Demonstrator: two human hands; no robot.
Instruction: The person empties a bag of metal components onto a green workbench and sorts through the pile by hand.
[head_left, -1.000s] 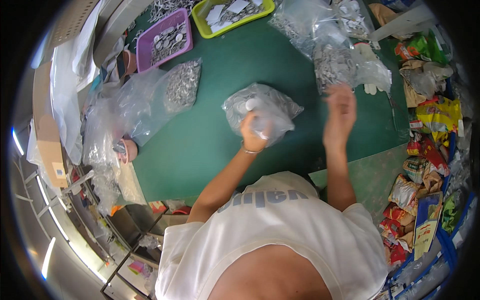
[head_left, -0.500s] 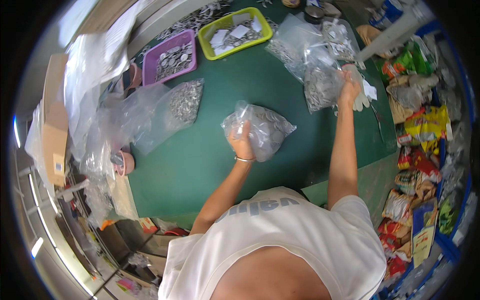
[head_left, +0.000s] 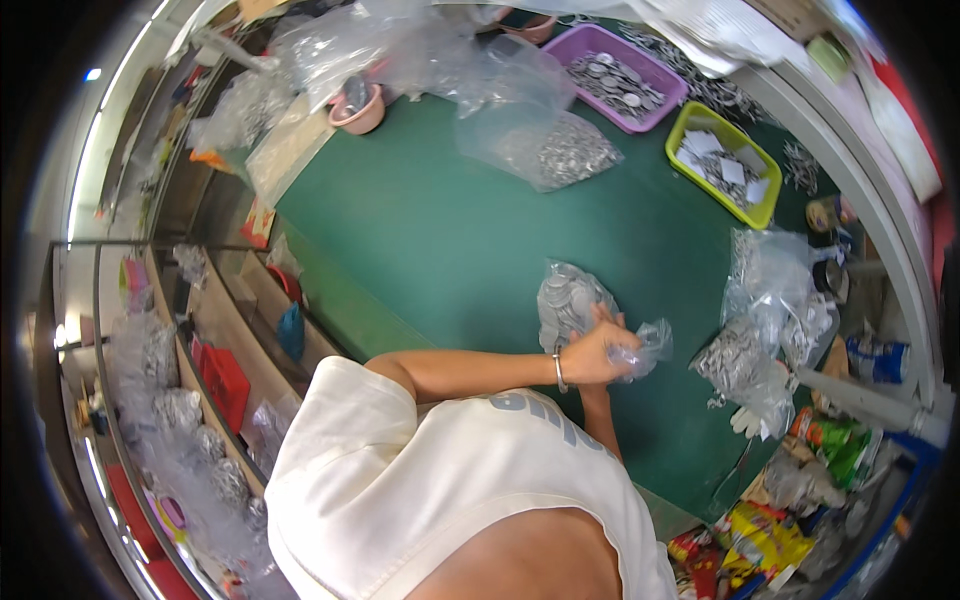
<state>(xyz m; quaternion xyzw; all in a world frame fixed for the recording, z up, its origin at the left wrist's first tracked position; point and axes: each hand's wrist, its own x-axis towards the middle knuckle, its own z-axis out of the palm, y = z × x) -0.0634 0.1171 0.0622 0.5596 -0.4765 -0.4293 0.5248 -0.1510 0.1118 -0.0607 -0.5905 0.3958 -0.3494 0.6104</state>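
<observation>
One left hand [head_left: 592,357] grips one disc-filled bag [head_left: 562,303], two baskets [head_left: 634,125] beyond; the right hand's hold is hidden.

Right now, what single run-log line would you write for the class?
left hand: gripping clear bag of discs | right hand: overlapped, hard to make out | surface: green table | beyond: purple basket, yellow-green basket

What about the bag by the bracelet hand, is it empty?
No, the clear bag has round grey discs showing through it.
</observation>
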